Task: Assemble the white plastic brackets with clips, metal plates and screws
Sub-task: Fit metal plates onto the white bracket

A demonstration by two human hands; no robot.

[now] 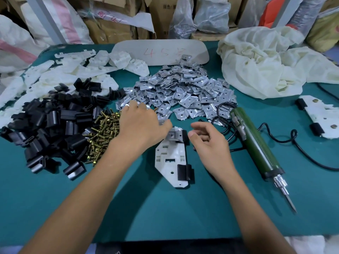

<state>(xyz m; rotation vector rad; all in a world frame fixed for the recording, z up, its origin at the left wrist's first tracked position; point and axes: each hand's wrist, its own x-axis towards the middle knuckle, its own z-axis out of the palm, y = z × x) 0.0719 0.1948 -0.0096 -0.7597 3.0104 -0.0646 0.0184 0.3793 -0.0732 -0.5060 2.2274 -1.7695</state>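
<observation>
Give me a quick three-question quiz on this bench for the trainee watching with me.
1. True or false: the electric screwdriver lies untouched, to the right of the right hand.
2. How many black clips sit on the bracket between the two hands?
3. The left hand reaches to which pile? A) loose white brackets B) metal plates C) loose black clips

Key: 1 true; 2 two; 3 B.
</observation>
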